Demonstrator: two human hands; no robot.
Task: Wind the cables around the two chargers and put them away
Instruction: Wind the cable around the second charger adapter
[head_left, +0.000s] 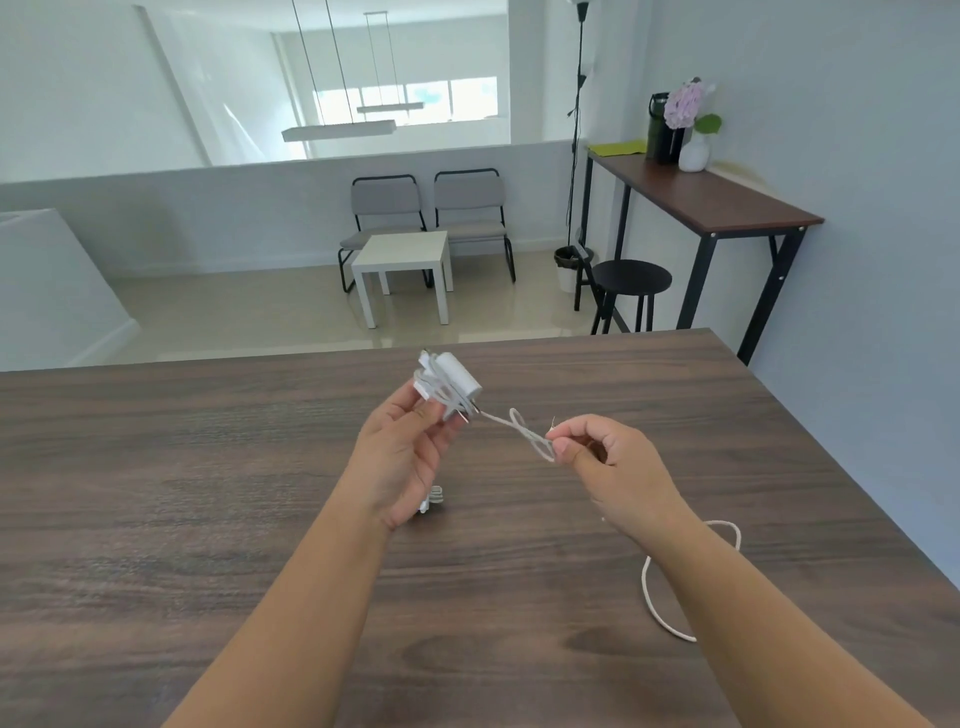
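My left hand (405, 447) holds a white charger (451, 385) above the dark wooden table (208, 493), with a few turns of white cable around it. From the charger's prongs the cable (524, 434) runs right, twisted into small loops, to my right hand (602, 457), which pinches it between thumb and fingers. The rest of this cable (657, 597) trails in a loop on the table behind my right forearm. A second white charger (434, 500) with cable wound on it lies on the table, mostly hidden under my left hand.
The table's far edge (363, 352) lies just beyond the hands. Past it stand a white side table (402, 260), two grey chairs (426, 208), a black stool (631, 278) and a tall side table (701, 197) against the right wall.
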